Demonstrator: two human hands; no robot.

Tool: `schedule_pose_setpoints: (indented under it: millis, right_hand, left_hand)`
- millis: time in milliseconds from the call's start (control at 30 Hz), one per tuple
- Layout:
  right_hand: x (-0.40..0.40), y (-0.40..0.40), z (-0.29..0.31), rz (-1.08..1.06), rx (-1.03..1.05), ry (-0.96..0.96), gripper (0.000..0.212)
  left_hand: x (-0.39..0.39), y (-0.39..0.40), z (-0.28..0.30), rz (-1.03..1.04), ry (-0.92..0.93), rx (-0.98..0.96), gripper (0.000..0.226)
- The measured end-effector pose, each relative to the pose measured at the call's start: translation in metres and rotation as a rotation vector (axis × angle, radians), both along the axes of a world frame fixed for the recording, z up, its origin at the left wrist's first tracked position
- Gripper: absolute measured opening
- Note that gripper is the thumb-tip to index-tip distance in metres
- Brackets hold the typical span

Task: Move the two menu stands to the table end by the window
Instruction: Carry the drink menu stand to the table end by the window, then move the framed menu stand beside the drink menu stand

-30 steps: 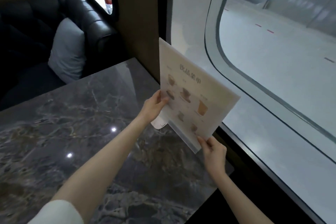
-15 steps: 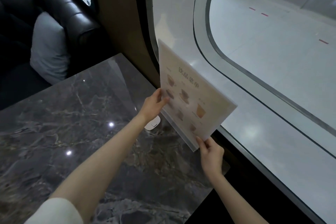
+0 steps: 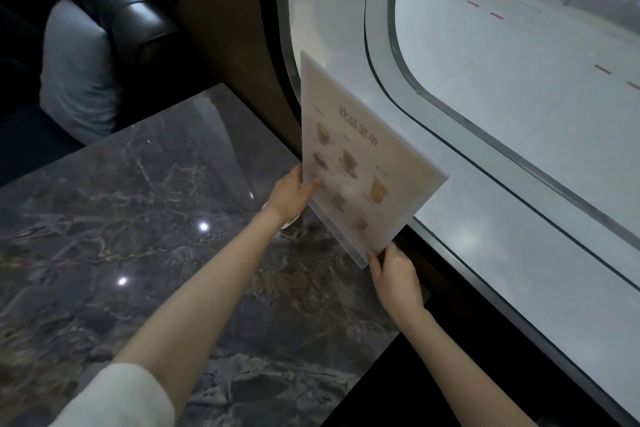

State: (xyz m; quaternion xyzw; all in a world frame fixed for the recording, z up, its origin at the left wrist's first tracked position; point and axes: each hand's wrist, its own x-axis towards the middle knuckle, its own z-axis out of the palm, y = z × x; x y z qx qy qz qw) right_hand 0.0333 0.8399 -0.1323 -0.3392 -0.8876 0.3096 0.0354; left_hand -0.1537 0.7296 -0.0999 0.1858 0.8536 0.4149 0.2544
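Menu stand [image 3: 360, 163]: held upright at the window end of the bench [image 3: 145, 218], its lower edge just above or on the marble; contact could not be told.
Left hand [image 3: 291, 196]: fingers [image 3: 311, 185] closed on the stand's left edge, thumb across the printed face.
Right hand [image 3: 394, 279]: fingers pinching the near lower corner at the clear base strip.
Second stand: not identifiable; a small white object [image 3: 289, 225] showed under the left wrist.
Handling: looked like a light, stiff, smooth acrylic sheet, probably slippery and prone to scratching; best held by opposite edges near the base.
Window [image 3: 519, 97]: just beyond the stand.
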Motion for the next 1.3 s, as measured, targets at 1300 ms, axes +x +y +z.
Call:
schedule_pose_setpoints:
  millis: [1300]
  right_hand:
    - [0.006,-0.461,0.091,1.188,-0.049,0.241,0.081]
  left_hand:
    - [0.232,-0.508,0.070,0.583,1.140,-0.788,0.065]
